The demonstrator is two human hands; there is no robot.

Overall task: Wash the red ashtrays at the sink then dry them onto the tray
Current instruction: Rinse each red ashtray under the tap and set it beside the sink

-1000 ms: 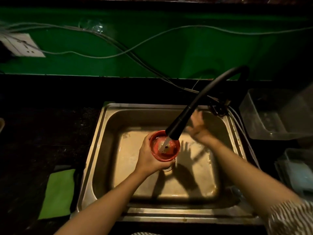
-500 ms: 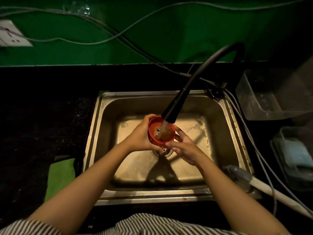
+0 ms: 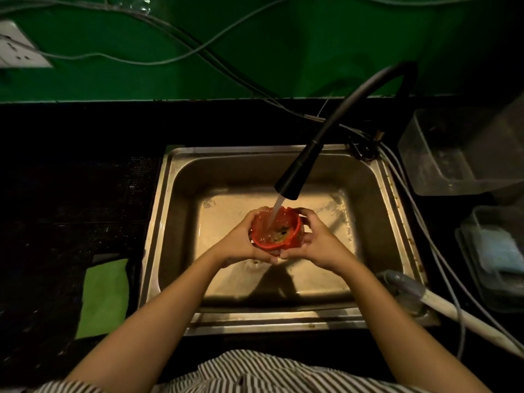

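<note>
A red ashtray (image 3: 286, 239) is held over the middle of the steel sink (image 3: 181, 211), tilted a little toward me, with dark bits and water inside it. My left hand (image 3: 241, 242) grips its left side and my right hand (image 3: 314, 241) grips its right side, fingers curled under it. Water streams from the black faucet head (image 3: 295, 177) straight into the ashtray. The ashtray's underside is hidden by my fingers.
A green cloth (image 3: 103, 296) lies on the dark counter left of the sink. Clear plastic containers (image 3: 453, 154) stand at the right, with hoses and a white pipe (image 3: 467, 321) along the sink's right edge. Cables hang on the green wall.
My right hand came from the tap at the back right and took hold of the ashtray's right side. The ashtray sits lower under the running water.
</note>
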